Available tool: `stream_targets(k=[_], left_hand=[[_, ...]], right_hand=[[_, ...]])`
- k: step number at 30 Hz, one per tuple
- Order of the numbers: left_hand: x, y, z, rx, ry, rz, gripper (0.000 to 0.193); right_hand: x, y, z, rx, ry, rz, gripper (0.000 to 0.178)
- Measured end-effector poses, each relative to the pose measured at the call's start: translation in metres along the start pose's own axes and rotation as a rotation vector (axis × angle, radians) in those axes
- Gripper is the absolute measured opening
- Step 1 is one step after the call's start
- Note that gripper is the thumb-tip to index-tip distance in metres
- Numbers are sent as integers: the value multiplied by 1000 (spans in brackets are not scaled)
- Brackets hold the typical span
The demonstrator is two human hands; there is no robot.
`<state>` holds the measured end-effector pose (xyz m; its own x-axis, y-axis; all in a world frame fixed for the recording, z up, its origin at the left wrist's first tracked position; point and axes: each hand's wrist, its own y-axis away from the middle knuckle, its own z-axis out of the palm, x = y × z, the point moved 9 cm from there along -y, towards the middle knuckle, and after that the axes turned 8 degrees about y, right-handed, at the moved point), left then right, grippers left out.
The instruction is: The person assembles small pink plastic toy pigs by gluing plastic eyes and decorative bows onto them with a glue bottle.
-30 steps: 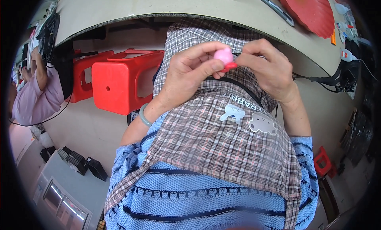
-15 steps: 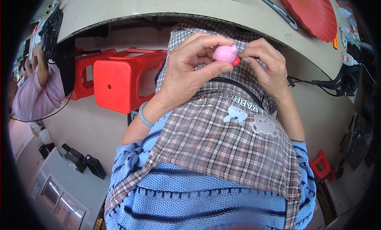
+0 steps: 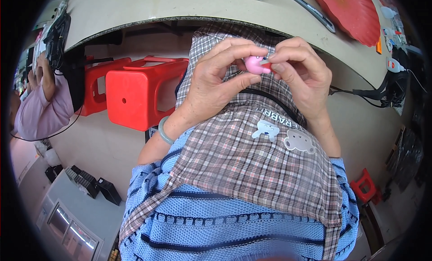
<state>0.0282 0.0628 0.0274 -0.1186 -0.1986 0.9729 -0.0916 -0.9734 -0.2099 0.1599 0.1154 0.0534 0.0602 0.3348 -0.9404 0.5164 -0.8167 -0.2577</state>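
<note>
My left hand (image 3: 216,74) is closed round a small pink toy figure (image 3: 254,65), with the thumb below and the fingers above. The figure is rounded and has a red part at its right side. Close against that side, my right hand (image 3: 303,69) pinches thumb and forefinger together. A small greyish tip (image 3: 264,62) shows between those fingertips and the figure; what it belongs to is hidden. Both hands are over my checked apron (image 3: 252,157), just in front of the table edge.
On the table (image 3: 189,6) lie a grey utility knife (image 3: 310,11) and a red scalloped tray (image 3: 348,15). Red plastic stools (image 3: 128,99) stand at the left, near another person in a pink top (image 3: 45,108). Dark cables (image 3: 382,94) hang at the right.
The pink figure has turned in my left fingers. My right hand has come up slightly, and a greyish tip now shows at its fingertips.
</note>
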Motion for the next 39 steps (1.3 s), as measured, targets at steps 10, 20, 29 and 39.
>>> stream_targets(k=[10, 20, 29, 39], left_hand=[[-4, -1, 1, 108, 331, -130, 38], [-6, 0, 1, 93, 301, -127, 44], [5, 0, -7, 153, -164, 34, 47], [6, 1, -9, 175, -216, 48, 46]], right_hand=[[26, 5, -4, 14, 110, 71, 11], [44, 10, -8, 48, -79, 161, 10], [53, 17, -7, 54, -134, 222, 10], [59, 20, -3, 47, -150, 240, 11]])
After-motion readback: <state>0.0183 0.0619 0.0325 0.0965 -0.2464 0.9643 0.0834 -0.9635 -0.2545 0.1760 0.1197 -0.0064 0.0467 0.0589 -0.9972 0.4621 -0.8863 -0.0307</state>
